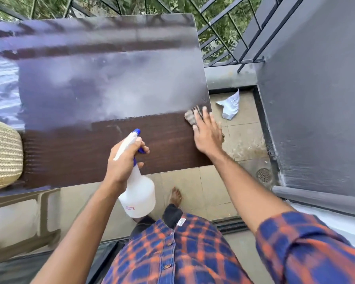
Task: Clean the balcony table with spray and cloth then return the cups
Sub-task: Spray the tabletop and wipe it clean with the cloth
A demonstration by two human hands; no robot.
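The dark brown balcony table [103,83] fills the upper left; it is glossy and reflects the sky. My left hand [124,158] grips a white spray bottle [138,191] with a blue nozzle, held over the table's near edge, nozzle toward the tabletop. My right hand [206,133] lies flat with fingers spread on a brownish striped cloth [191,115] at the table's right edge; most of the cloth is hidden under the hand. No cups are in view.
A woven beige basket-like object [2,154] sits at the table's left. A plastic chair [19,218] stands lower left. Crumpled white paper [230,105] and a floor drain [263,174] lie right of the table. A grey wall [316,99] and metal railing [223,33] bound the balcony.
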